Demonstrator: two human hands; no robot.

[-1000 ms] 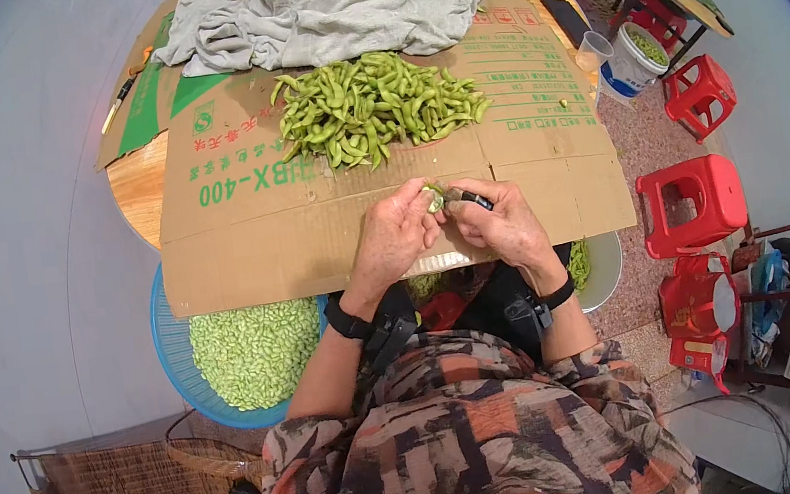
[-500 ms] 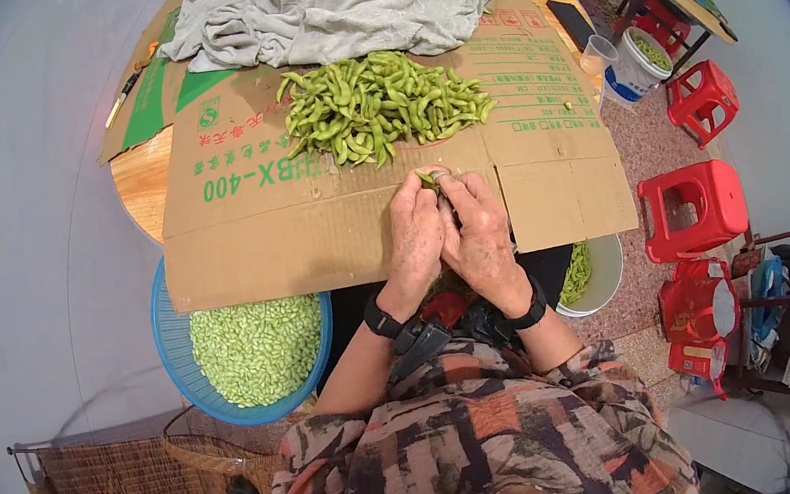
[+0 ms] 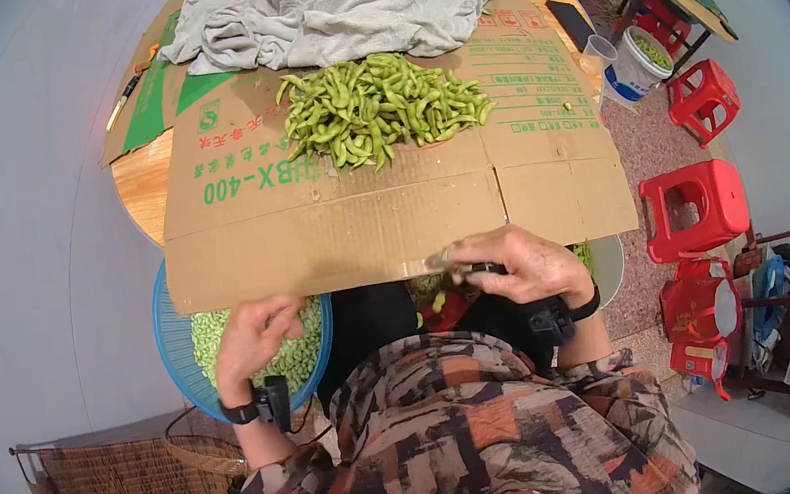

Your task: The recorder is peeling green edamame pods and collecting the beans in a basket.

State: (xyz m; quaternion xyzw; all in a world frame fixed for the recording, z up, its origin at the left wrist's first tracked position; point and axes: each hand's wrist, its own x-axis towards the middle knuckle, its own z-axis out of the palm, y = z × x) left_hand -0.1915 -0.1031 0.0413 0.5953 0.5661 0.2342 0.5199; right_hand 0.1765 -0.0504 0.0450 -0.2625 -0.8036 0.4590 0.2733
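A heap of green bean pods (image 3: 381, 107) lies on a flattened cardboard sheet (image 3: 331, 226) covering a round wooden table. My left hand (image 3: 254, 334) hovers over a blue basket (image 3: 176, 359) of shelled pale green beans (image 3: 215, 333), fingers curled; what it holds is hidden. My right hand (image 3: 517, 265) is at the cardboard's near edge, pinching a pod (image 3: 441, 260) between its fingertips. Both wrists wear dark bands.
A grey cloth (image 3: 336, 3) lies at the table's far side. A white bowl (image 3: 607, 263) of empty pods sits under the right edge. Red plastic stools (image 3: 692, 205) stand to the right, a white bucket (image 3: 640, 61) farther off, a wicker basket (image 3: 126, 487) at lower left.
My hands were together over the cardboard's near edge. Now the left hand has moved down left over the blue basket, while the right stays at the edge with a pod.
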